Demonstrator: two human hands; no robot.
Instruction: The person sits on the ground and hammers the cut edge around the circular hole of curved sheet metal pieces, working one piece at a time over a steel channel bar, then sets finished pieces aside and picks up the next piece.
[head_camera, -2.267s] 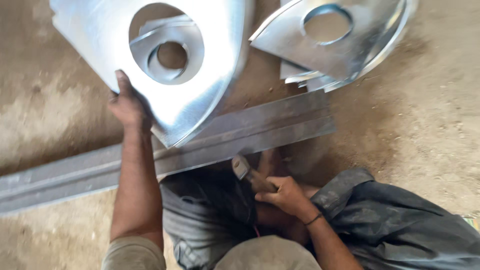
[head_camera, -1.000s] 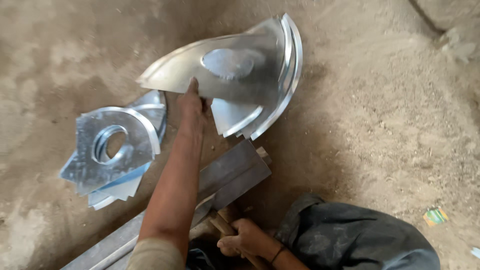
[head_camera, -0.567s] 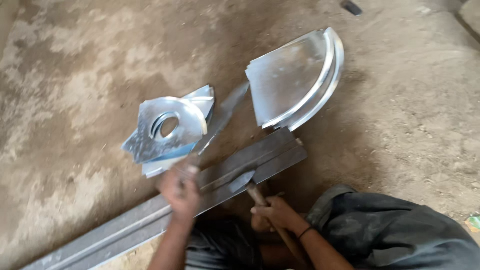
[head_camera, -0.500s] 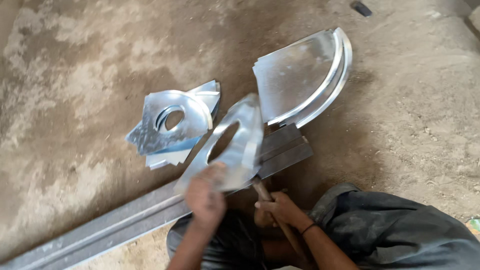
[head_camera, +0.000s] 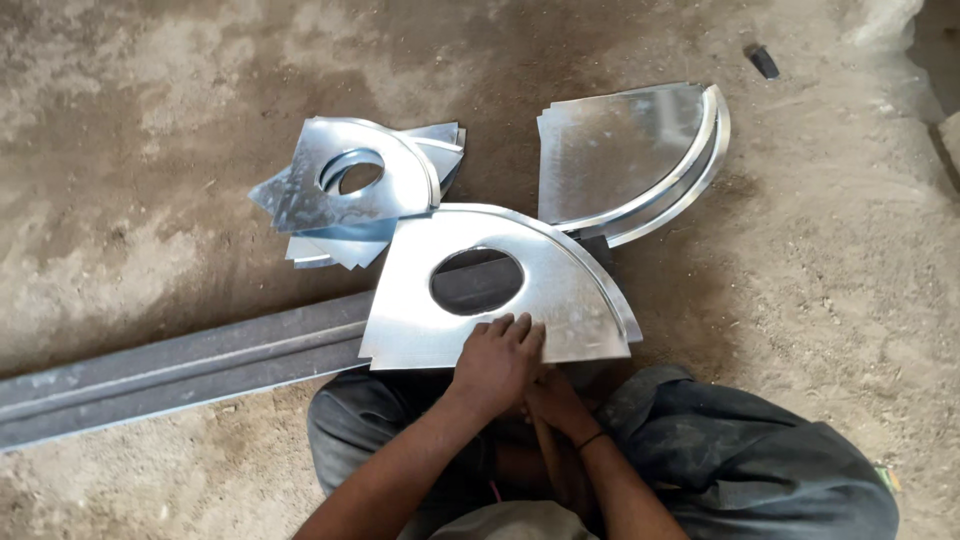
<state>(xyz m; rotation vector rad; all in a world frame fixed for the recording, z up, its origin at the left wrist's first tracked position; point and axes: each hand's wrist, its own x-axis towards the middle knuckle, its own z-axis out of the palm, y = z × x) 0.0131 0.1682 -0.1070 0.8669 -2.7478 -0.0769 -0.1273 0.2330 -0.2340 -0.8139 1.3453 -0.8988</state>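
In the head view, the quarter-round metal sheet (head_camera: 560, 290) that was tilted up in the left hand (head_camera: 497, 362) half a second ago now lies flat across the long steel bar (head_camera: 190, 365), just in front of the person's knees. The left hand presses on its near edge with fingers spread. The right hand (head_camera: 556, 400) sits below it, half hidden; its grip cannot be told. The sheet is shiny and galvanised, with an oval hole and a raised curved rim.

No packages, labels, signs or screens showed anywhere in the view; only bare, unmarked surfaces lay in front of the person on the ground.
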